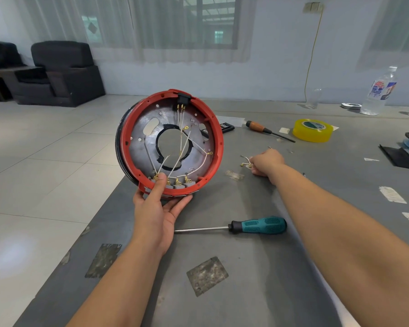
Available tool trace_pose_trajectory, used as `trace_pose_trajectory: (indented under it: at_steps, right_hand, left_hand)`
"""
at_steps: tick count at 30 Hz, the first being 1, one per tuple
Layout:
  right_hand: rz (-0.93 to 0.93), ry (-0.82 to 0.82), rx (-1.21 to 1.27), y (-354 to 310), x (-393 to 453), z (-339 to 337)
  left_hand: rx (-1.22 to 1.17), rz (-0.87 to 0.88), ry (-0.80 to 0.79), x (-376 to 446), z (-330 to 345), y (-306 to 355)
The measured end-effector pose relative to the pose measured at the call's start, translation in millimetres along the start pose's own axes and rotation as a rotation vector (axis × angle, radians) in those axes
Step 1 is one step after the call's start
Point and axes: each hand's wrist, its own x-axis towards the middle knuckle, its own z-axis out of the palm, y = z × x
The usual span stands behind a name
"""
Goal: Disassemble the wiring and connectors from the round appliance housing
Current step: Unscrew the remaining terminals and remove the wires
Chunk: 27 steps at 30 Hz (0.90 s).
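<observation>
My left hand (158,204) grips the lower rim of the round red housing (219,135) and holds it tilted upright above the grey table, thumb over the rim by the grey connector blocks (182,182). Inside, white wires (183,147) with brass terminals run from a black socket (183,99) at the top across the metal plate to those blocks. Farther right, my right hand (267,164) rests on the table with curled fingers pinching a short loose white wire piece (245,161) with brass ends.
A teal-handled screwdriver (257,224) lies on the grey table (246,291) below the housing. Behind are a wooden-handled screwdriver (267,131), a yellow tape roll (313,130), a plastic bottle (379,93) and dark parts at the right edge. The table's left edge drops to tiled floor.
</observation>
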Motion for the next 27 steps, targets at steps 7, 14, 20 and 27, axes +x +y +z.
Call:
trace_pose_trajectory:
  at_steps: [7, 14, 20, 27]
  right_hand:
    - [-0.389, -0.366, 0.341, -12.2, -110.5, 2.9]
    - [-0.397, -0.399, 0.497, -8.8, -158.9, 29.5]
    - [-0.398, -0.325, 0.519, -13.0, -153.7, 24.0]
    - [-0.404, -0.305, 0.364, -14.6, -143.3, 15.3]
  left_hand:
    - [-0.008, 0.004, -0.03, -2.6, 1.6, 0.0]
    - [0.004, -0.042, -0.083, -14.9, 6.0, 5.3]
    - [0.072, -0.128, -0.081, -18.5, 7.3, 15.1]
    - [0.221, -0.1, -0.056, -5.9, -1.5, 19.2]
